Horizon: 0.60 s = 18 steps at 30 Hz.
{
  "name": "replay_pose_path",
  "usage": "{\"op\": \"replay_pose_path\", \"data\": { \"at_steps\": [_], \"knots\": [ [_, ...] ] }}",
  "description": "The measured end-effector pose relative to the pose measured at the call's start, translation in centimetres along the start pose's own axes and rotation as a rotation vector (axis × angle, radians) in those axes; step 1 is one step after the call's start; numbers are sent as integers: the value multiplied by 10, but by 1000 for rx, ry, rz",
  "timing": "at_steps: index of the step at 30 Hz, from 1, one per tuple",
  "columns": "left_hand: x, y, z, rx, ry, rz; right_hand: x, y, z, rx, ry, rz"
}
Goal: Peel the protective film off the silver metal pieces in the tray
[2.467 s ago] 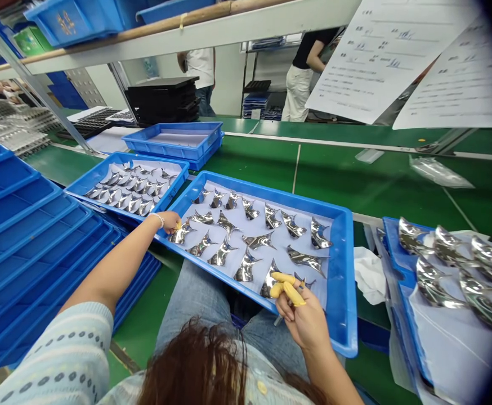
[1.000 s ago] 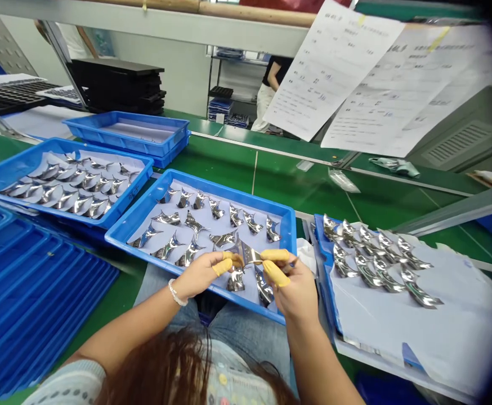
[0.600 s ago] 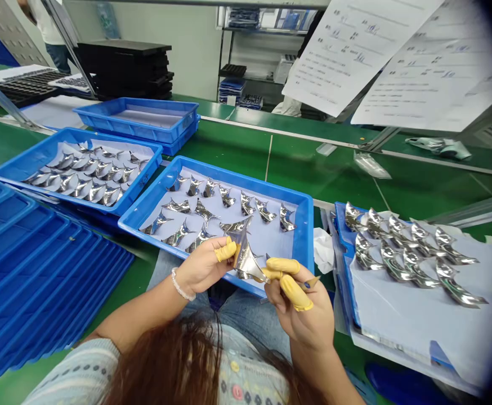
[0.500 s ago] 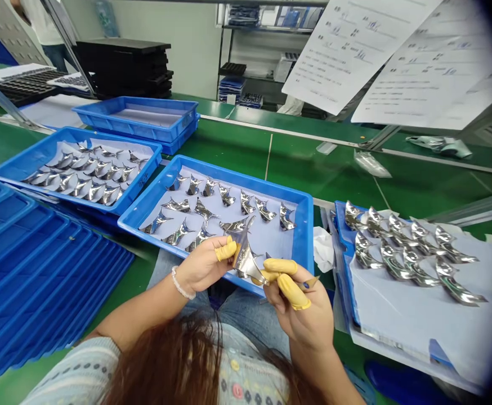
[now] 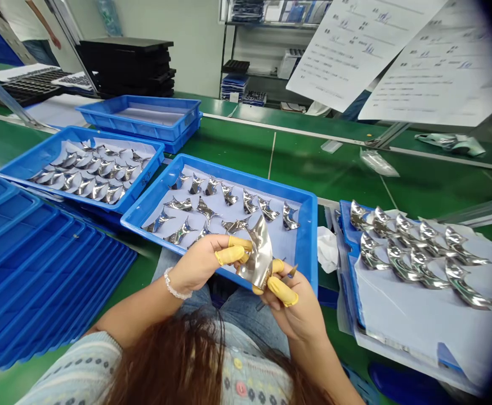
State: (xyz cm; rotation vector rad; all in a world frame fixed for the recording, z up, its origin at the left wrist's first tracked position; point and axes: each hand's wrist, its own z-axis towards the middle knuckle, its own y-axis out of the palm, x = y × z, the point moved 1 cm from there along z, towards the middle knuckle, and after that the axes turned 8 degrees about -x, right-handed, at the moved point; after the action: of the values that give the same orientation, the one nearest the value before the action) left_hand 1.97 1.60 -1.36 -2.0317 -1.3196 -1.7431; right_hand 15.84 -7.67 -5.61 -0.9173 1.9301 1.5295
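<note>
Currently, curved polished-metal fin [image 5: 259, 253] pinched between left hand [image 5: 201, 261] and right hand [image 5: 292, 304]. Just beyond grip: blue plastic tray [image 5: 237, 179] of similar fins [image 5: 206, 209].

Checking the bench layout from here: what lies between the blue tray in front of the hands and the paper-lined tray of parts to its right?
In the head view, a crumpled white tissue sits in the gap between the blue tray and the paper-lined blue tray.
</note>
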Motion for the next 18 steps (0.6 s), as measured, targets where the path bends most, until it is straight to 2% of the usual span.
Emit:
{"op": "replay_pose_path", "data": {
  "at_steps": [5,9,13,18],
  "knots": [
    [-2,1,-2,27,-59,-16,-1,4,0,-19,43,72],
    [-1,0,-3,48,-47,52,2,2,-1,-33,-15,26],
    [4,-1,-6,50,50,314,11,-10,-6,-21,-102,-229],
    [7,-4,-10,1,264,618,13,-19,-11,-9,-178,-540]
  ]
}}
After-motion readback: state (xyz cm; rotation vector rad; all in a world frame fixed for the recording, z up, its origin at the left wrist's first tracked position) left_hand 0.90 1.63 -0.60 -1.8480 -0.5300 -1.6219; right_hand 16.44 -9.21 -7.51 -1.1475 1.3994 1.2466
